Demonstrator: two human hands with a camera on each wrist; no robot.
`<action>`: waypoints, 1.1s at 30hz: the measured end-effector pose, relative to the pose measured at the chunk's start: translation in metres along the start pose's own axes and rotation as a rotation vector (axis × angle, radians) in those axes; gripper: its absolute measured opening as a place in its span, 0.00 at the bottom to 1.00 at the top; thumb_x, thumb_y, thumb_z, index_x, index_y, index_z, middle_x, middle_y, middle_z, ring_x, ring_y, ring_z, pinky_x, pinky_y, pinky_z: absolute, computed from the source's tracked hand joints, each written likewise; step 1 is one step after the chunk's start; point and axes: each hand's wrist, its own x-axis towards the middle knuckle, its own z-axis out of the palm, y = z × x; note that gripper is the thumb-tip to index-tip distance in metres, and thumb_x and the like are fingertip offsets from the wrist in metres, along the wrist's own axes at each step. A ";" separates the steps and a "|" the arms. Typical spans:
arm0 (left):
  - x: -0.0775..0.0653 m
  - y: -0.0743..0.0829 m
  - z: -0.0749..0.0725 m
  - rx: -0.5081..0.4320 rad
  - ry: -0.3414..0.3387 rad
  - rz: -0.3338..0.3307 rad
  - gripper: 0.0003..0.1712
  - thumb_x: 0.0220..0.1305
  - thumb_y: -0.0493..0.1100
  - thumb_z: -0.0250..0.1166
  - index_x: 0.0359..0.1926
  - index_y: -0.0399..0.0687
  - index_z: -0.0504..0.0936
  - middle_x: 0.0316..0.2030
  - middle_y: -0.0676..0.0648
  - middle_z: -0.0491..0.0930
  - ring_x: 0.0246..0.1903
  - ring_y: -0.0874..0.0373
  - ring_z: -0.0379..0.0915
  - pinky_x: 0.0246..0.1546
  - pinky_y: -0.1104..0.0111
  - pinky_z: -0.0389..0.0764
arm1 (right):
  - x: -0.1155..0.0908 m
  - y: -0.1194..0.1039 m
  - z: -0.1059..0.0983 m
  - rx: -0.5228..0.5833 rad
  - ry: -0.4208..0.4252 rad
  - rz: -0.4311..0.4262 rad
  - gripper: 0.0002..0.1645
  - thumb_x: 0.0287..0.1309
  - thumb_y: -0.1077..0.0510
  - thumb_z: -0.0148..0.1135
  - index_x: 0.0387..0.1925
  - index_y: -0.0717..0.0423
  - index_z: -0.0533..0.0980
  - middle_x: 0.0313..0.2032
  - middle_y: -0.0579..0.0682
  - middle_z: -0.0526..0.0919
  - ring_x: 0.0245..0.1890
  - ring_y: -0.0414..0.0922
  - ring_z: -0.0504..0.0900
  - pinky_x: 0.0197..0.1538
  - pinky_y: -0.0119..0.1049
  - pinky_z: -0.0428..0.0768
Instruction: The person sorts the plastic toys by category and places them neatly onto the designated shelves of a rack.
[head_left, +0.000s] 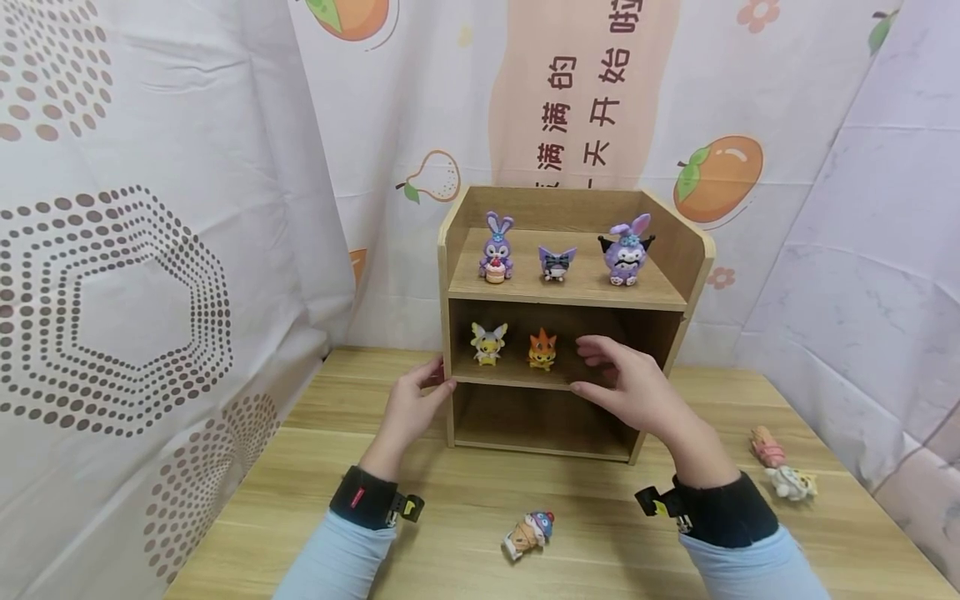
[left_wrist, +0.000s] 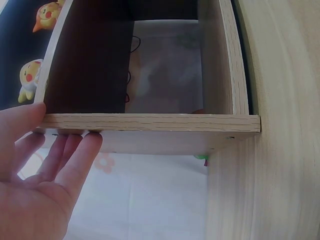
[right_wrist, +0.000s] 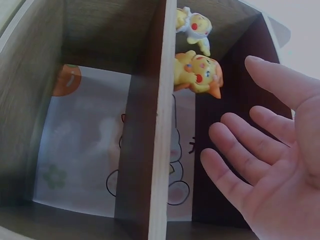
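Observation:
A small wooden shelf unit (head_left: 517, 454) stands on the table. My left hand (head_left: 411, 404) holds its left side panel (left_wrist: 150, 122), thumb at the front edge and fingers against the outer face. Spread and holding nothing, my right hand (head_left: 637, 387) is in front of the right part of the middle level. Beside its fingertips on that level stands an orange-hooded yellow figurine (head_left: 542, 350). Further left is a yellow figurine with a pale grey hood (head_left: 488, 343). On the top level are a purple rabbit figurine (head_left: 497, 248), a small purple-eared one (head_left: 557, 263) and a larger purple one (head_left: 626, 252).
An ice-cream-cone figurine (head_left: 528, 534) lies on the table (head_left: 450, 533) in front of the shelf. Over to the right lie a pink-and-tan figurine (head_left: 768, 447) and a white one (head_left: 791, 482). A printed curtain (head_left: 420, 100) hangs behind.

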 end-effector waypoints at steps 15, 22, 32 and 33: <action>0.000 -0.001 0.000 0.001 -0.005 -0.022 0.29 0.62 0.43 0.67 0.62 0.42 0.72 0.48 0.44 0.79 0.46 0.54 0.75 0.45 0.61 0.81 | -0.033 0.010 -0.023 0.021 0.039 0.013 0.26 0.53 0.56 0.72 0.53 0.52 0.74 0.42 0.50 0.83 0.37 0.41 0.80 0.33 0.41 0.83; 0.000 0.000 0.000 -0.009 -0.007 -0.024 0.29 0.62 0.43 0.67 0.63 0.43 0.72 0.48 0.45 0.79 0.46 0.55 0.75 0.44 0.62 0.82 | -0.049 0.025 -0.040 0.001 0.014 0.094 0.23 0.54 0.54 0.71 0.52 0.52 0.75 0.38 0.45 0.83 0.35 0.38 0.80 0.31 0.34 0.81; 0.000 0.000 0.000 -0.016 -0.004 -0.011 0.28 0.62 0.42 0.67 0.62 0.41 0.73 0.49 0.44 0.79 0.46 0.53 0.75 0.44 0.61 0.82 | -0.071 0.055 -0.065 -0.061 -0.039 0.223 0.25 0.57 0.48 0.68 0.51 0.58 0.76 0.44 0.56 0.83 0.36 0.45 0.81 0.33 0.37 0.83; 0.000 0.001 0.000 -0.014 -0.003 -0.010 0.28 0.62 0.41 0.67 0.62 0.41 0.73 0.49 0.43 0.79 0.46 0.53 0.75 0.44 0.60 0.82 | -0.074 0.057 -0.067 -0.072 -0.048 0.235 0.25 0.57 0.47 0.68 0.50 0.57 0.76 0.43 0.56 0.83 0.36 0.45 0.81 0.33 0.37 0.83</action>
